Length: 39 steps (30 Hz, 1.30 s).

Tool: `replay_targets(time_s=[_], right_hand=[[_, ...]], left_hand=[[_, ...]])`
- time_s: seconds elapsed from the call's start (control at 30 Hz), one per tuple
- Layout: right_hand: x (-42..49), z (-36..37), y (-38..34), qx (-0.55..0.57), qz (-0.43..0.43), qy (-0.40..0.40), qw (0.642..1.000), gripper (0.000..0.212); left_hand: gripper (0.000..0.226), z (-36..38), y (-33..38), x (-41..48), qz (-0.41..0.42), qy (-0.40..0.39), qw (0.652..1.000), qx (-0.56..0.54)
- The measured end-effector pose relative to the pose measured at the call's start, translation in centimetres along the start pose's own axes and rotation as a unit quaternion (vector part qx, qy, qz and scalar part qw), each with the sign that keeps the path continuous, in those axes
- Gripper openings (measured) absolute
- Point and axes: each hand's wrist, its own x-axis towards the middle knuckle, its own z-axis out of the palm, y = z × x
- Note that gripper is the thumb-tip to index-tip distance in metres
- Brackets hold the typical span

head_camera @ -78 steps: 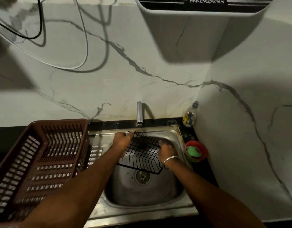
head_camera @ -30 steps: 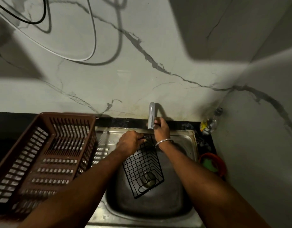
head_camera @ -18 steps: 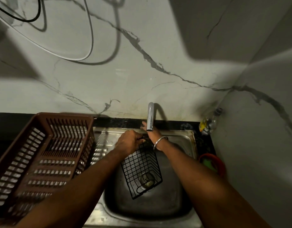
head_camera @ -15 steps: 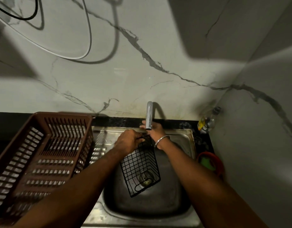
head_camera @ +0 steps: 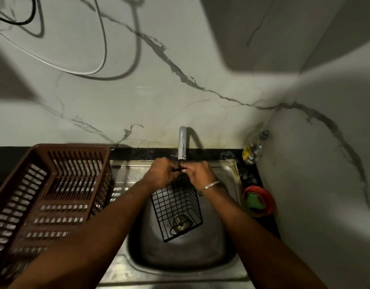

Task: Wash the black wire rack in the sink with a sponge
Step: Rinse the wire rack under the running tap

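Hands meeting under tap (head_camera: 182,142), left hand (head_camera: 161,174) and right hand (head_camera: 200,173) gripping wire rack (head_camera: 176,207)

Dark counter (head_camera: 203,152) with brown basket (head_camera: 48,197), bottle (head_camera: 254,150), red bowl (head_camera: 258,202)

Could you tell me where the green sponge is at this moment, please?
In the head view, the green sponge sits in a red bowl on the counter just right of the sink, below the bottle in the corner.
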Motion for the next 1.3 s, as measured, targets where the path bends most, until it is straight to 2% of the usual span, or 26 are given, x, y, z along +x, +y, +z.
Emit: replay_targets(time_s=[0.13,0.23,0.33,0.47,0.57,0.67,0.77,0.93,1.03,1.2,1.3], right_hand=[[-0.1,-0.7,-0.1,-0.009,0.057,0.012,0.998,0.024],[-0.3,0.0,-1.2,-0.120,0.035,-0.033,0.992,0.024],[-0.8,-0.2,-2.0,-0.206,-0.003,-0.044,0.978,0.031],[-0.7,-2.5,-2.0,-0.207,-0.010,-0.032,0.978,0.033],[-0.6,-3.1,-2.4,-0.210,-0.002,-0.042,0.977,0.035],[-0.6,-2.3,-3.1,-0.229,0.014,-0.045,0.972,0.034],[-0.5,-2.5,-3.8,-0.241,-0.004,-0.042,0.970,0.024],[-0.2,-3.3,-3.0,-0.254,0.015,-0.070,0.965,0.029],[-0.1,-2.5,-3.6,-0.261,0.011,-0.085,0.962,0.026],[0.3,-3.0,-2.8,-0.251,0.028,-0.084,0.964,0.030],[0.5,-2.8,-3.5,-0.239,0.036,-0.086,0.967,0.020]], left_hand=[[0.022,-0.1,-0.1,-0.1,0.027,0.014,0.981,0.192],[0.023,0.2,0.1,-0.4,0.005,0.022,0.976,0.215],[0.027,0.1,0.1,-0.3,0.035,0.028,0.971,0.235],[0.032,0.0,-0.2,-1.0,0.090,0.060,0.983,0.150],[0.031,0.6,-0.3,-0.7,0.052,0.074,0.987,0.131],[0.022,0.7,0.3,0.0,0.003,0.040,0.987,0.153],[0.019,0.5,0.6,0.5,0.004,0.007,0.994,0.109],[0.021,0.7,-0.3,0.7,0.010,-0.004,0.999,0.053],[0.016,0.7,0.5,1.2,0.000,0.004,0.998,0.068],[0.020,-0.1,0.4,0.9,-0.001,-0.019,0.995,-0.094],[0.015,0.6,1.0,1.1,-0.010,0.011,0.996,-0.091]])
